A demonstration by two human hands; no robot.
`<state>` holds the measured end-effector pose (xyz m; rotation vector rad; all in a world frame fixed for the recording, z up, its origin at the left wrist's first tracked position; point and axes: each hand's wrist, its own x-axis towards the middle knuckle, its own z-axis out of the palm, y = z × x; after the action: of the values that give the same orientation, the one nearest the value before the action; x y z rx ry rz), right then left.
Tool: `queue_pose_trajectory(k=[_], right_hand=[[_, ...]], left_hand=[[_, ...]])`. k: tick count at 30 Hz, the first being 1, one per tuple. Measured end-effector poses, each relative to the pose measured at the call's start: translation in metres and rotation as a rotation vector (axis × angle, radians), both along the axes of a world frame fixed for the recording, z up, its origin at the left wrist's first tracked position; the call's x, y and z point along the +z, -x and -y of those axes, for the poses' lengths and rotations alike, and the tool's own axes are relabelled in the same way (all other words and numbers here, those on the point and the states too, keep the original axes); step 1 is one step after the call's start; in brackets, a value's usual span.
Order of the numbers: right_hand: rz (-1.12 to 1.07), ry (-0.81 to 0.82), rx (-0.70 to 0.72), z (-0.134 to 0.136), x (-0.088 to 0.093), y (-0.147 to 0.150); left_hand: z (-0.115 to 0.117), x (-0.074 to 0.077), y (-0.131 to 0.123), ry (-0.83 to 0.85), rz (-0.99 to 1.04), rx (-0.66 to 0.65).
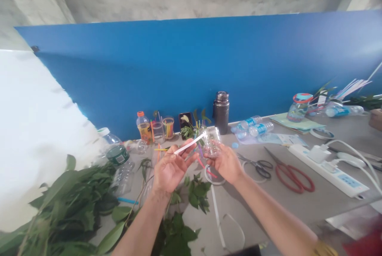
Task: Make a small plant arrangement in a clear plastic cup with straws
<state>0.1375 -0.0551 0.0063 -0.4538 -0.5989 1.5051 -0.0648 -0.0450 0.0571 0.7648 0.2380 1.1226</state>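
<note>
My left hand (171,168) is closed on a thin white strip (189,144), palm turned up and fingers bent. The strip slants up to the right, and its far end is at the rim of a clear plastic cup (212,141). Fingers of my right hand (223,162) are wrapped round the lower part of that cup, which is held above the table. Below the hands, a roll of white tape (214,175) and green leafy sprigs (199,192) lie on the grey table. Another white strip (217,216) runs toward the front edge.
Leafy branches (68,204) and a large clear bottle (119,156) fill the left. A dark thermos (221,113) stands behind. Red-handled scissors (294,174), black scissors (262,167) and a power strip (331,172) lie right. Another person's hand (376,119) shows at the right edge.
</note>
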Motion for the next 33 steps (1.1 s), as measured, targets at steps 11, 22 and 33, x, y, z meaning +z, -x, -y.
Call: queue_pose_trajectory(k=[11, 22, 33], right_hand=[[-0.21, 0.044, 0.115, 0.0, 0.003, -0.014], [-0.357, -0.084, 0.193, -0.001, -0.001, -0.028], [-0.066, -0.083, 0.071, 0.002, 0.006, -0.03]], left_hand=[[-0.011, -0.006, 0.009, 0.064, 0.062, 0.022], [-0.018, 0.006, 0.02, 0.056, 0.184, 0.092], [-0.023, 0.01, 0.028, 0.011, 0.115, 0.125]])
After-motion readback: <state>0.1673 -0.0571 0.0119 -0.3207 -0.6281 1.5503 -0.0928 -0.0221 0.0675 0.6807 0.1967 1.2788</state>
